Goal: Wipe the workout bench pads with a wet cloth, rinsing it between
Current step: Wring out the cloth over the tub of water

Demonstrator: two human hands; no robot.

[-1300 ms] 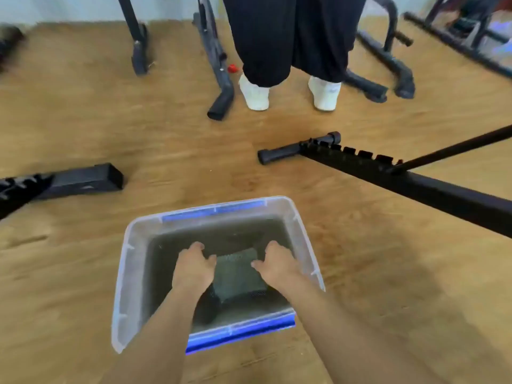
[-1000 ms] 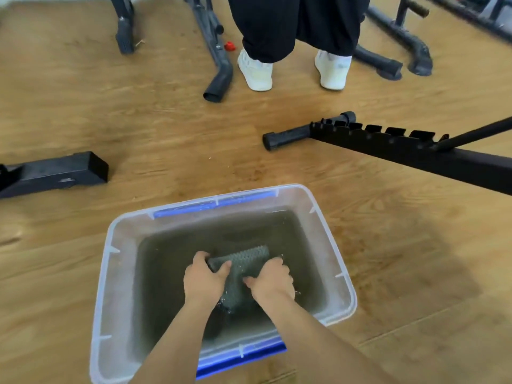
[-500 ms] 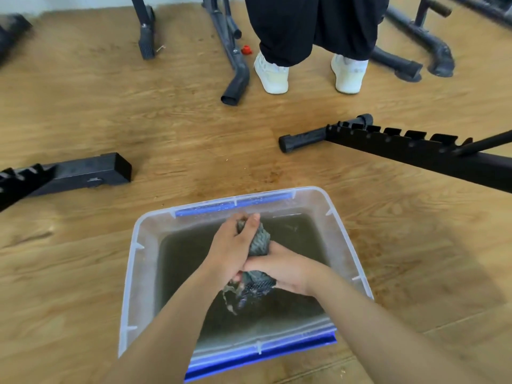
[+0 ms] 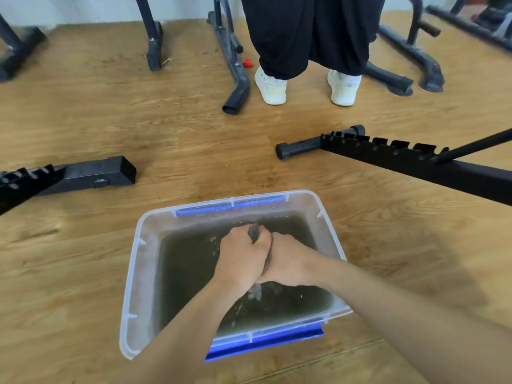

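A clear plastic tub (image 4: 138,275) with blue handles holds murky water on the wooden floor in front of me. Over the water, my left hand (image 4: 242,256) and my right hand (image 4: 289,261) are pressed together, both clenched around the dark grey cloth (image 4: 253,232). Only a small bunch of cloth pokes out above my left fist; the rest is hidden inside my hands. Water drips (image 4: 256,292) from below my fists into the tub. No bench pad is in view.
A black notched bench frame (image 4: 401,159) lies to the right, another black frame end (image 4: 91,173) to the left. A person in dark trousers and white shoes (image 4: 270,85) stands ahead among black equipment legs (image 4: 235,81). A small red cap (image 4: 248,63) lies on the floor.
My hands gathered the spread cloth out of the water, bunched it, and now squeeze it tight between both fists above the tub. Water has begun dripping from it.
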